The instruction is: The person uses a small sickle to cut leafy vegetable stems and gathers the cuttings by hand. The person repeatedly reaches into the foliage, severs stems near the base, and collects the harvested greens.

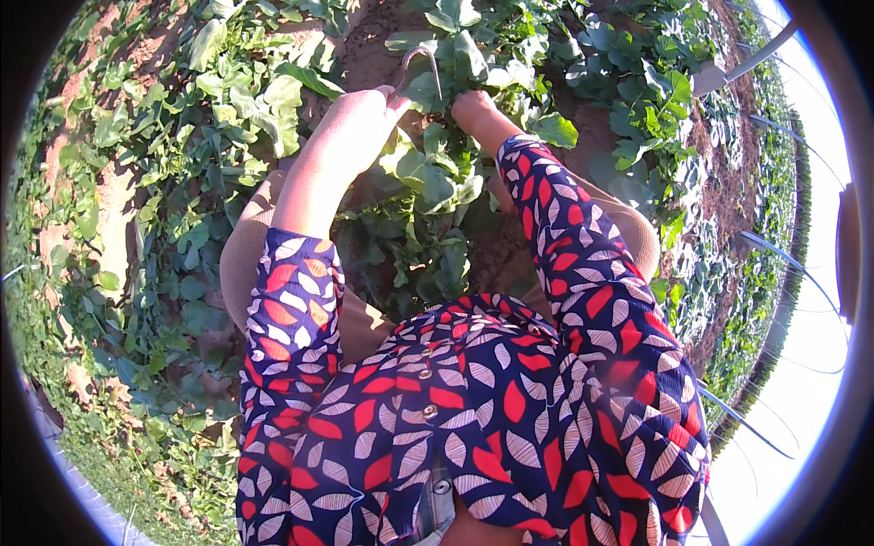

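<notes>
Squatting among leafy green plants, I have both hands stretched out before me. My left hand (379, 106) is closed around a thin, curved metal hook (425, 53), which looks like a small sickle; its handle is hidden in the fist. The hook arches over a broad leaf, and its tip points down between my hands. Just to the right, my right hand (476, 110) makes a fist low in the foliage. Leaves hide its fingertips, so whether it grips a stem is not visible. A leafy clump (430, 181) grows between my forearms.
Leafy crop rows (184, 232) spread on the left, with patches of bare brown soil (113, 218). My bent knees in tan trousers (246, 246) flank the middle plants. Bent hoops (795, 256) and a strip of dry soil (741, 164) lie along the right.
</notes>
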Demonstrator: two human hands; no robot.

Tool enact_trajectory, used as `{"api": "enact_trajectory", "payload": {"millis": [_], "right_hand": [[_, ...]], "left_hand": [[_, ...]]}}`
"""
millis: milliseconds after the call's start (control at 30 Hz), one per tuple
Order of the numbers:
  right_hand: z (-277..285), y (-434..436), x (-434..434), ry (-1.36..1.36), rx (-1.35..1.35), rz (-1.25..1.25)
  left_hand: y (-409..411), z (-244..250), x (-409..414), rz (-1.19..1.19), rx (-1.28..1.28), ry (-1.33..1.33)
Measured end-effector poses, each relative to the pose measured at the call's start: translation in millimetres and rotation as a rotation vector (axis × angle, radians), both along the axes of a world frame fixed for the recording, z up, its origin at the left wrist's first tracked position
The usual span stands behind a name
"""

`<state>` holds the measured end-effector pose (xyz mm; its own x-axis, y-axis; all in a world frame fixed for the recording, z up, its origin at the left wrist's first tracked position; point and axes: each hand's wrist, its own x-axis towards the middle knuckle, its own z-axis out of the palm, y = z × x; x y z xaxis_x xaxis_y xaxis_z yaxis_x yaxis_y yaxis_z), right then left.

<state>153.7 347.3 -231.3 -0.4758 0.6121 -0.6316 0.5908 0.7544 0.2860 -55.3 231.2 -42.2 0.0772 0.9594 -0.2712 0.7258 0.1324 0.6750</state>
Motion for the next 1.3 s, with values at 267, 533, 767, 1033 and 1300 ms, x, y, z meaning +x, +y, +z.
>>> {"api": "enact_trajectory", "payload": {"millis": [267, 533, 767, 1033, 1300], "right_hand": [[-19.3, 19.8, 6.1, -0.172, -0.189, -0.219], [-37.4, 24.6, 8.9, -0.083, -0.076, -0.179], [30.9, 24.2, 29.4, 0.606, 0.172, -0.391], [137.4, 49.2, 150.8, 1.167, 0.243, -0.671], [219.3, 13.4, 427.8, -0.261, 0.718, -0.615]], "left_hand": [[-4.7, 2.1, 4.5, -0.014, -0.054, 0.024], [-7.1, 16.5, 7.9, 0.025, -0.095, 0.01], [0.2, 14.5, 11.3, -0.017, -0.053, 0.027], [7.4, 1.9, 13.1, -0.058, 0.006, 0.033], [14.8, -7.4, 12.6, -0.065, 0.004, 0.03]]}}
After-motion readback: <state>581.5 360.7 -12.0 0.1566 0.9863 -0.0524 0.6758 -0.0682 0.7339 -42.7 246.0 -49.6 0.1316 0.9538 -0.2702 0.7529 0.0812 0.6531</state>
